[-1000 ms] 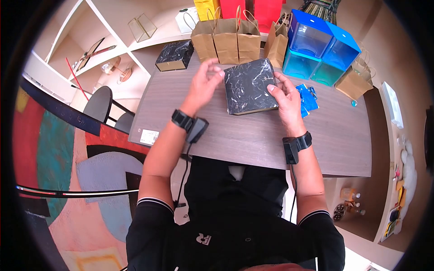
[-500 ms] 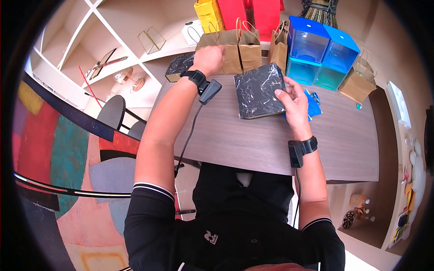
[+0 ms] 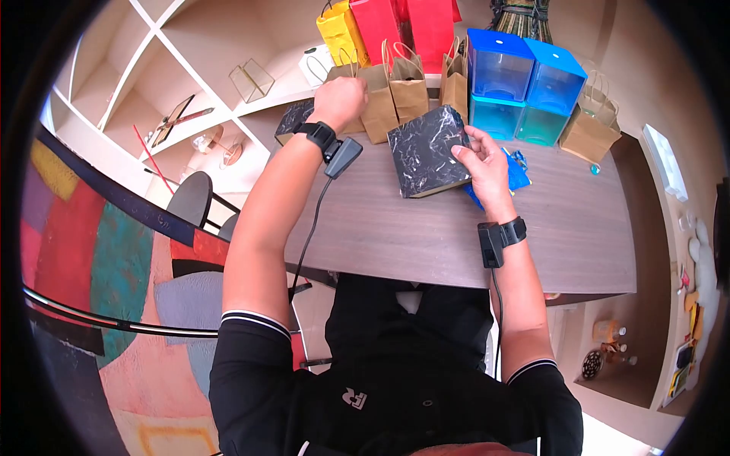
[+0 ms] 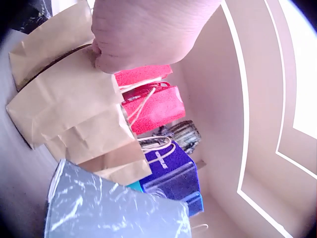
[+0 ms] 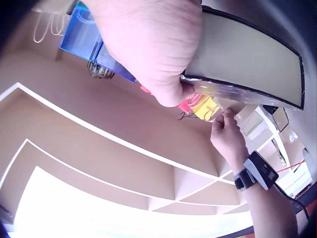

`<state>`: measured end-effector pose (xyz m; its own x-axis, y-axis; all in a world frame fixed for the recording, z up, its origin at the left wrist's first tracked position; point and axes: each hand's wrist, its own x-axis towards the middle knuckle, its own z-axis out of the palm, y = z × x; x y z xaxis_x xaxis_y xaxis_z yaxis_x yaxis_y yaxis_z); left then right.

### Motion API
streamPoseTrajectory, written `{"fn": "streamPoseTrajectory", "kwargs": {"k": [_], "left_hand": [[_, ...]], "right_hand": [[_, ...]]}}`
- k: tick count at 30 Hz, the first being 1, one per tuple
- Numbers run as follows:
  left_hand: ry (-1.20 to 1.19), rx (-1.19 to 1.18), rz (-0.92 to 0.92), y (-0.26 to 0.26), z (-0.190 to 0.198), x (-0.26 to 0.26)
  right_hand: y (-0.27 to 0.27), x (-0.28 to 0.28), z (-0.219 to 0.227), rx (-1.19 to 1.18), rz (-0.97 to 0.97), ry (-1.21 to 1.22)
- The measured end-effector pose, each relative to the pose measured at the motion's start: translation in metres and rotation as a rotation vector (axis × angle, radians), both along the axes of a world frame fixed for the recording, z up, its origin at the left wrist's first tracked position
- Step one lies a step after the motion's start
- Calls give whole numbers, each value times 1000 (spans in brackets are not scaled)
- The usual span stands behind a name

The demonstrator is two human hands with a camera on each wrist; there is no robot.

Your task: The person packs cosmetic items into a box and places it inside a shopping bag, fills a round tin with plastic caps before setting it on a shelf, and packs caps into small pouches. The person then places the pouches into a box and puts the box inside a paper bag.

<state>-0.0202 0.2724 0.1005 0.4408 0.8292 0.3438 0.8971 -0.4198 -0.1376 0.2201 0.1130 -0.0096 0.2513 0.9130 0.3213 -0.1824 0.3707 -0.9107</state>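
My right hand (image 3: pixel 489 171) grips the right edge of a black marble-patterned, book-shaped box (image 3: pixel 427 152), thumb on top. The box is tilted over the table, and its plain beige side (image 5: pixel 247 62) shows in the right wrist view. At the back left, my left hand (image 3: pixel 340 102) pinches the top rim of a brown paper bag (image 4: pixel 69 99); the right wrist view shows thumb and fingers together there. Other brown paper bags (image 3: pixel 409 87) stand beside it. A second marbled box (image 3: pixel 295 118) is partly hidden behind my left wrist.
Stacked blue and teal clear bins (image 3: pixel 498 72) stand at the back right, with another paper bag (image 3: pixel 589 129) beside them. Blue packets (image 3: pixel 518 171) lie by my right hand. Red bags (image 3: pixel 431 34) and a yellow bag (image 3: pixel 344 34) stand behind the paper bags.
My left hand has left the marbled box, reached to the back left and pinched a paper bag, which has shifted toward me. My right hand keeps its grip on the box.
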Motion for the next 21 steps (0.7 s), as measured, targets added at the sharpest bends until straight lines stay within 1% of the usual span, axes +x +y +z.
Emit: {"fn": "streamPoseTrajectory", "kwargs": {"k": [2, 3, 4, 7, 8, 10, 11, 12, 13, 14, 16, 18, 19, 20, 21], "left_hand": [[4, 4, -40, -24, 5, -4], [8, 51, -63, -34, 4, -10], [6, 51, -52, -45, 3, -12], [-53, 90, -152, -79, -5, -14], [-63, 89, -134, -91, -9, -15], [-52, 104, -224, -116, -16, -16], [-67, 105, -214, -129, -19, -15], [-89, 80, -244, -141, -21, -13], [-112, 55, -277, -150, -24, -11], [-128, 53, -273, -158, -25, -9], [-188, 82, -312, -169, -26, -5], [-249, 91, -319, -172, -25, -3], [-294, 100, -325, -173, -24, -2], [-305, 103, -328, -174, -22, -3], [-460, 177, -366, -175, -21, -5]], "right_hand": [[-5, 3, 8, -10, 27, 11], [-9, 7, 13, -20, 13, -37], [-10, 13, 15, -27, 0, -84], [-12, 49, 17, 5, -49, -176], [-12, 58, 17, 16, -82, -213], [-14, 71, 18, 40, -62, -47], [-23, 66, 29, 68, -56, 44], [-26, 68, 35, 66, -48, 28], [-28, 71, 39, 91, -35, 65], [-32, 73, 44, 114, -23, 104], [-47, 63, 70, 92, -20, 85], [-57, 56, 92, 151, 59, 109], [-61, 56, 101, 153, 71, 32], [-64, 55, 112, 155, 68, 21], [-68, 53, 122, 153, 79, -38]]}}
